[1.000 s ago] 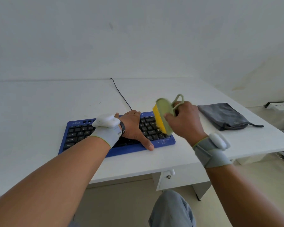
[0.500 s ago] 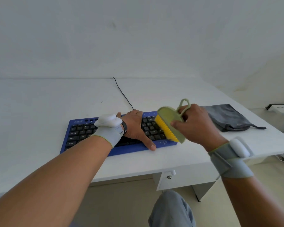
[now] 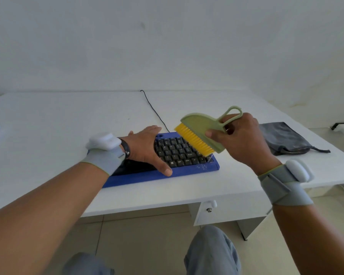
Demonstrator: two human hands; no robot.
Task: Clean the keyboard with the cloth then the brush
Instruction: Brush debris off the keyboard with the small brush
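**Brush lifts off the right keys**

While the left hand (image 3: 147,146) presses flat on the blue keyboard (image 3: 187,153), the right hand (image 3: 240,139) grips the brush (image 3: 202,130), now raised off the keys. Cloth (image 3: 284,138) lies aside, right. Another stroke looks likely.

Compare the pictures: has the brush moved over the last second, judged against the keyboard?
Yes. The brush, gripped by the right hand, has tipped from nearly upright to slanted, bristles angled down over the right end of the keyboard.

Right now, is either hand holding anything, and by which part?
The right hand grips the green brush by its looped handle. The left hand holds nothing; it rests flat on the blue keyboard.
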